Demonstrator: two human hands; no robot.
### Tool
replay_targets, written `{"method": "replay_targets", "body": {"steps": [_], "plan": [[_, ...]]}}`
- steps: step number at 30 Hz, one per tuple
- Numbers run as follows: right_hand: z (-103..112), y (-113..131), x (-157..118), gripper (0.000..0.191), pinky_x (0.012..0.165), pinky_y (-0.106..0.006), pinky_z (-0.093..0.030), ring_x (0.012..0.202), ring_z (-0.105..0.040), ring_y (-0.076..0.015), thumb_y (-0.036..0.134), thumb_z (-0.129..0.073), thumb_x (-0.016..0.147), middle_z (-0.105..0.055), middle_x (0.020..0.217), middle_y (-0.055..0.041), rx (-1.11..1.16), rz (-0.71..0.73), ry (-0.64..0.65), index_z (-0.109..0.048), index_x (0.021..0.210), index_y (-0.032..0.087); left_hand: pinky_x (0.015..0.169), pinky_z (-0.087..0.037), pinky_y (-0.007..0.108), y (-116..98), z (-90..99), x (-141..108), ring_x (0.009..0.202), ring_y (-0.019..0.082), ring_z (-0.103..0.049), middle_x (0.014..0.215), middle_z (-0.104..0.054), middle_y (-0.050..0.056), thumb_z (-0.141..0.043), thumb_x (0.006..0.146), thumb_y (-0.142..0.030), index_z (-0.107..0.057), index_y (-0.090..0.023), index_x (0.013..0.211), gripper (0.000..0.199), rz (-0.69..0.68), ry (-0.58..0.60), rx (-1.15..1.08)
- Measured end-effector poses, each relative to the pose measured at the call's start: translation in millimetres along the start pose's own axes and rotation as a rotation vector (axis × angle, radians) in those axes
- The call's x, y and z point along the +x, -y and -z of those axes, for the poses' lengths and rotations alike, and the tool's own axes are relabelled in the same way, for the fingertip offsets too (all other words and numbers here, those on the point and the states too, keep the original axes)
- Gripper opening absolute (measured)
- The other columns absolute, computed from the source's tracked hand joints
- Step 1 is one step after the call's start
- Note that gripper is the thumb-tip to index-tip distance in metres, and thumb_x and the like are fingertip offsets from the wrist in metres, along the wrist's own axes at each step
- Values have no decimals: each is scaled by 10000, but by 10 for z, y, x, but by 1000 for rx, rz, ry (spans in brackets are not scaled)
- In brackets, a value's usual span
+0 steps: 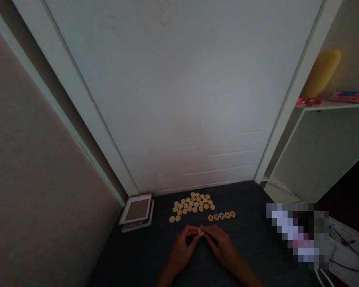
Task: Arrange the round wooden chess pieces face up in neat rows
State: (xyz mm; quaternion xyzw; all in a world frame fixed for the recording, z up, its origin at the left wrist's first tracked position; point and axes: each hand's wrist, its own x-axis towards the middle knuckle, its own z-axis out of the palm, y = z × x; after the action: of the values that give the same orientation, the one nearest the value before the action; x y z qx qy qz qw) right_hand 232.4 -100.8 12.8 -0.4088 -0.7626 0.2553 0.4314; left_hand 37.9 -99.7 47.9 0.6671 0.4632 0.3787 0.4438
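One round wooden piece point(201, 231) with a reddish mark is pinched between my two hands near the front of the dark table. My left hand point(182, 245) grips its left edge with thumb and finger, and my right hand point(220, 243) grips the right edge. Beyond my hands lies a loose cluster of several plain-faced round pieces point(190, 203). To the right of that cluster, a short row of several pieces point(221, 216) shows red and dark marks on top.
Framed, book-like items point(137, 210) are stacked at the table's left edge. A white panel point(179, 99) rises behind the dark table point(137, 255). At right are a shelf point(335, 105) with a yellow object point(323, 73), a pixelated area, and cables point(347, 261).
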Motion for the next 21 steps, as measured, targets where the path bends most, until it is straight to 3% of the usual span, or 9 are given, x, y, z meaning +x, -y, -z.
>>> {"method": "replay_targets", "body": {"steps": [9, 15, 21], "plan": [[21, 26, 11, 309, 993, -394, -537, 1104, -671, -232, 313, -518, 1016, -718, 1193, -67, 35, -19, 15, -631, 1302, 286, 824, -541, 312, 39, 8, 14, 922, 224, -726, 1003, -789, 50, -647, 921, -420, -703, -230, 1020, 222, 13, -16, 3], [10, 34, 7, 254, 938, -358, -559, 1025, -702, -227, 383, -559, 994, -738, 1123, -60, 64, -116, -20, -681, 1187, 270, 833, -546, 316, 37, 5, 15, 932, 227, -728, 1019, -790, 55, -642, 919, -437, -707, -231, 1035, 245, 7, -21, 8], [30, 69, 34, 252, 933, -348, -556, 1013, -706, -223, 391, -565, 990, -745, 1102, -55, 90, -104, -26, -698, 1169, 273, 828, -549, 300, 43, -1, 15, 920, 216, -735, 1006, -796, 41, -640, 922, -424, -701, -241, 1068, 242, -10, -24, 33]]}}
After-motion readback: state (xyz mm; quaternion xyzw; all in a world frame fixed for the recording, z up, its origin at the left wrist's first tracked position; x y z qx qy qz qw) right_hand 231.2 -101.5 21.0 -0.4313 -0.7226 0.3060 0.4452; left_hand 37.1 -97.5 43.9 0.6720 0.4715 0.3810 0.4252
